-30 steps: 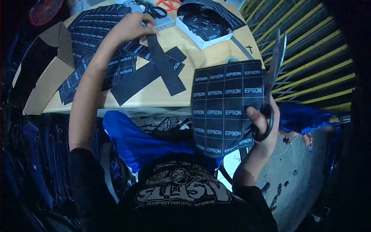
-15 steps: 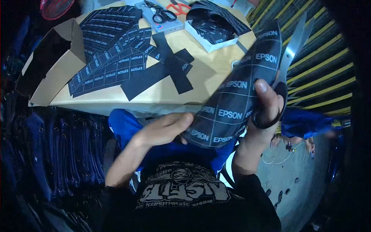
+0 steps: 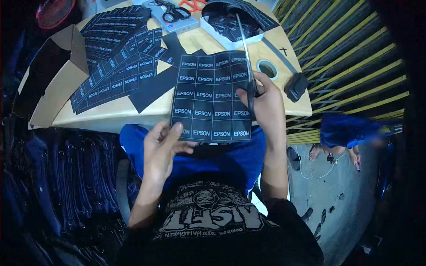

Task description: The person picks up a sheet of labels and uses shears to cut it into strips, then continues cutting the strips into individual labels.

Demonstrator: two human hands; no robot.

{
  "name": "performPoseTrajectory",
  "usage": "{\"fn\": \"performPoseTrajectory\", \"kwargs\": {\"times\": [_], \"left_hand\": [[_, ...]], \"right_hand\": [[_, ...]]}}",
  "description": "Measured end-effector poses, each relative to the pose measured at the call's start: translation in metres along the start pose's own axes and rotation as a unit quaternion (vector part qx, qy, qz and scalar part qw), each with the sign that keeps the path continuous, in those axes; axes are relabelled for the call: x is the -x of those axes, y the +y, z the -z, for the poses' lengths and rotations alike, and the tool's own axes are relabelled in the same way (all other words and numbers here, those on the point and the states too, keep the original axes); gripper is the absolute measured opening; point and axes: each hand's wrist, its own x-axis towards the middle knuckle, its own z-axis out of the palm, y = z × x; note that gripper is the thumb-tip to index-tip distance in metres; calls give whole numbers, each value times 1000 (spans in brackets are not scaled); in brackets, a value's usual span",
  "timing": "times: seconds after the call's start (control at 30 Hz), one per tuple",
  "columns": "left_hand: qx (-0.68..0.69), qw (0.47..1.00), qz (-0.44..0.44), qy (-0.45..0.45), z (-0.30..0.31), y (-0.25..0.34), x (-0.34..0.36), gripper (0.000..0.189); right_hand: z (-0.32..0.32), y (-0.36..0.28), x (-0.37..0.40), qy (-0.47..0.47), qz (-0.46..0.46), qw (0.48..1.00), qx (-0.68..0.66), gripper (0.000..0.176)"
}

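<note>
A black sheet printed with a grid of EPSON labels (image 3: 204,95) faces up in front of me, over the table's near edge. My left hand (image 3: 163,148) pinches its lower left corner between thumb and fingers. At the sheet's right edge, my right hand (image 3: 266,99) holds a pair of scissors (image 3: 245,48) by the dark handles, with the blades pointing away from me. The thumb of that hand also lies against the sheet. Beneath and behind the sheet, plain black pieces (image 3: 153,91) lie on the table.
Printed strips (image 3: 120,80) and an open cardboard box (image 3: 66,80) cover the table's left side. Farther back are black-handled scissors (image 3: 175,12) and a white box of cut pieces (image 3: 230,33). A tape roll (image 3: 267,69) and a dark object (image 3: 296,86) sit right. Another person (image 3: 344,133) is beyond.
The sheet was curled and tilted at the right; now it is flatter, farther left and facing up. Both hands have shifted left, and the scissors point more directly away from me.
</note>
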Motion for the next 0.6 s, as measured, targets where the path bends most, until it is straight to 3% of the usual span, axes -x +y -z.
{"fn": "performPoseTrajectory", "kwargs": {"times": [0.1,0.2,0.37,0.43,0.6], "left_hand": [[94,982,152,-56,10,-29,14,30],[137,965,186,-128,-3,-46,19,29],[126,970,163,-129,-29,-53,-3,24],[83,985,141,-64,-40,-49,-6,24],[102,989,107,-27,-51,-47,-7,19]], "right_hand": [[-7,6,-5,14,68,997,46,40],[-13,-2,-9,16,83,993,88,39],[-17,-10,-10,28,92,990,105,40],[-14,-10,-7,52,76,992,83,39],[5,7,30,92,87,991,31,44]]}}
